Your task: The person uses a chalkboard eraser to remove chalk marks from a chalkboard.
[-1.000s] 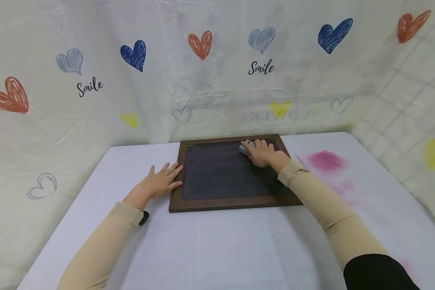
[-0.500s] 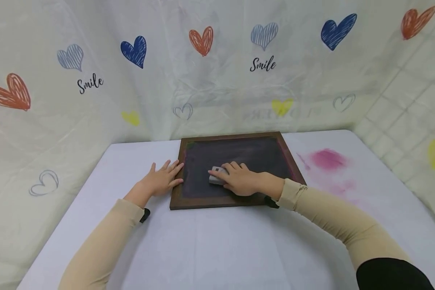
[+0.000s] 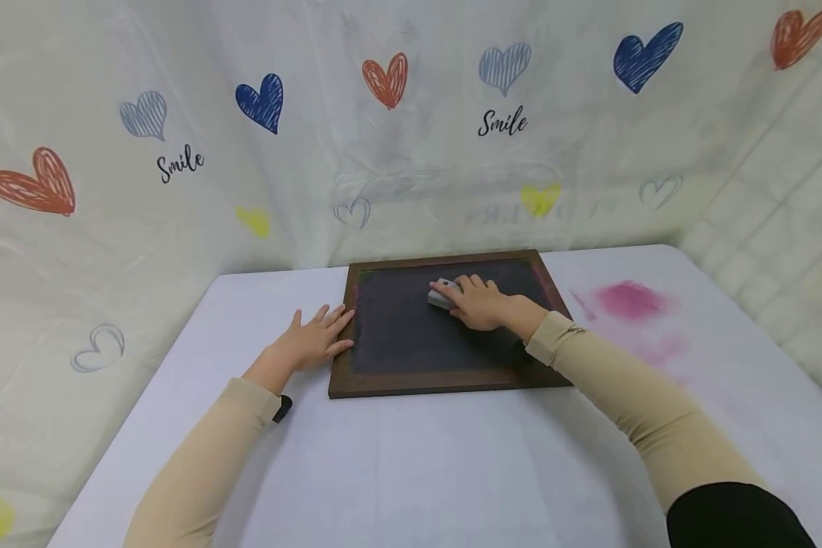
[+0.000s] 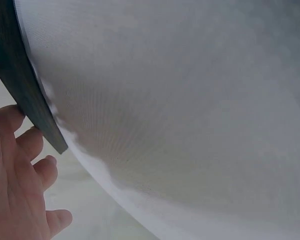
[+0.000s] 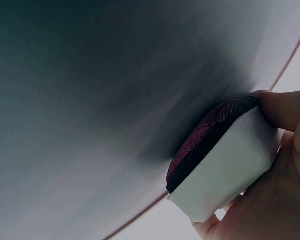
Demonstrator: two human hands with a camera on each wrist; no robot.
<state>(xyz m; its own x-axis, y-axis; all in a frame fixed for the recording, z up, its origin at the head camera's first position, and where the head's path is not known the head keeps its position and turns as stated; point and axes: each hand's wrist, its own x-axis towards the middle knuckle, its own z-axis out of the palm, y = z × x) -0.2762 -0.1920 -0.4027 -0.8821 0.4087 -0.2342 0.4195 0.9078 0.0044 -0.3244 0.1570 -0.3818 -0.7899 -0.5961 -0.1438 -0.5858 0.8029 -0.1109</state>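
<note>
A dark chalkboard (image 3: 411, 335) in a brown wooden frame lies on the white-covered table. My right hand (image 3: 481, 303) grips a pale grey eraser (image 3: 442, 295) over the upper middle of the board. In the right wrist view the eraser (image 5: 230, 160) has a dark felt pad with pink-purple dust, facing the board surface (image 5: 115, 100); thumb and fingers curl round its light body. My left hand (image 3: 313, 341) has its fingers spread, fingertips resting on the left side of the frame. The left wrist view shows those fingers against the dark frame edge (image 4: 27, 85).
Pink smudges (image 3: 630, 301) mark the tablecloth right of the board. Behind the table hangs a pale curtain (image 3: 438, 190) printed with hearts and the word Smile. White tabletop (image 3: 418, 472) extends in front of the board.
The right hand, gripping the eraser, went from the board's upper right down to its lower left-middle, then back up and right to the upper middle. The left hand stayed on the frame.
</note>
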